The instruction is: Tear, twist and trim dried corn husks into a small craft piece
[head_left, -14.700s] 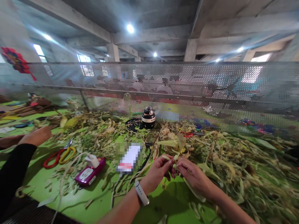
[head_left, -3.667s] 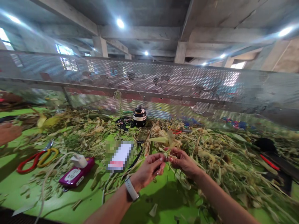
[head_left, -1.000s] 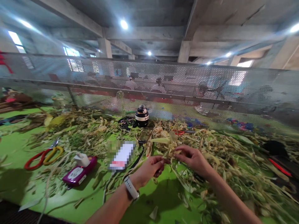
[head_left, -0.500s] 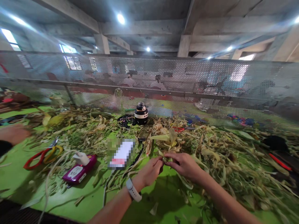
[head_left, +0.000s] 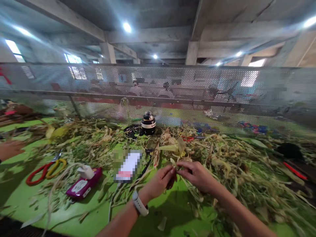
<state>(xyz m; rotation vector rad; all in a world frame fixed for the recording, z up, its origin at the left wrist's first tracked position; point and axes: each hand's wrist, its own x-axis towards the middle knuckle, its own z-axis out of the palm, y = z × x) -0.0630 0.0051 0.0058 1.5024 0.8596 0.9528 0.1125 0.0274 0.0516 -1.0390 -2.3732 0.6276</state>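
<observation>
My left hand (head_left: 160, 180), with a white watch on its wrist, is closed in a pinch at the near middle of the green table (head_left: 160, 210). Close against it, my right hand (head_left: 196, 176) pinches too, fingertips nearly touching those of the left. Between them a small piece of pale green plant (head_left: 173, 162) sticks up; its lower part is hidden by the fingers. Dried leaves and stalks (head_left: 237, 174) lie heaped beyond and to the right of my hands. A lit phone (head_left: 128, 166), blurred out, lies left of them.
Red-and-yellow scissors (head_left: 45, 171), a purple power bank (head_left: 84, 184) with a white plug and a cable lie at left. A black jar-shaped bottle (head_left: 148, 124) stands before a perforated metal screen (head_left: 158, 82). Another person's hand (head_left: 11, 149) shows at the left edge. Red-handled pliers (head_left: 189, 138) lie among the leaves.
My hands stay together, the left shifting slightly right and turning a little around the plant piece. The other person's hand at left has moved outward. The view has tilted slightly up.
</observation>
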